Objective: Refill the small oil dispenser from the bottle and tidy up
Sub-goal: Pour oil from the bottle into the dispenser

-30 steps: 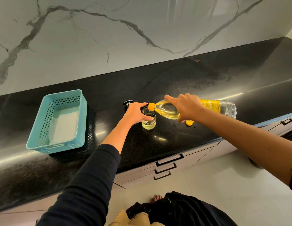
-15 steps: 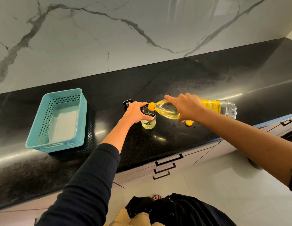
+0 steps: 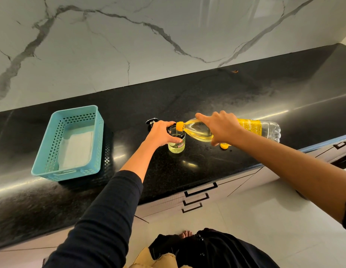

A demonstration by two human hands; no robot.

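A small glass oil dispenser (image 3: 177, 146) with a black rim stands upright on the black countertop (image 3: 207, 97), partly filled with yellow oil. My left hand (image 3: 160, 133) is wrapped around its upper part. My right hand (image 3: 220, 126) grips a clear plastic oil bottle (image 3: 261, 128) with a yellow label, tipped almost flat with its yellow neck over the dispenser's mouth. A thin stream of oil runs into the dispenser. The bottle's yellow cap (image 3: 224, 146) lies on the counter under my right wrist. The dispenser's black pump top (image 3: 152, 121) lies just behind my left hand.
A light blue perforated plastic basket (image 3: 52, 151) sits on the counter to the left, with nothing in it. A marble wall rises behind the counter. The counter's front edge runs above drawers with black handles (image 3: 197, 194); tiled floor lies below.
Both hands, the bottle and the dispenser hold the same pose. The view has shifted only slightly.
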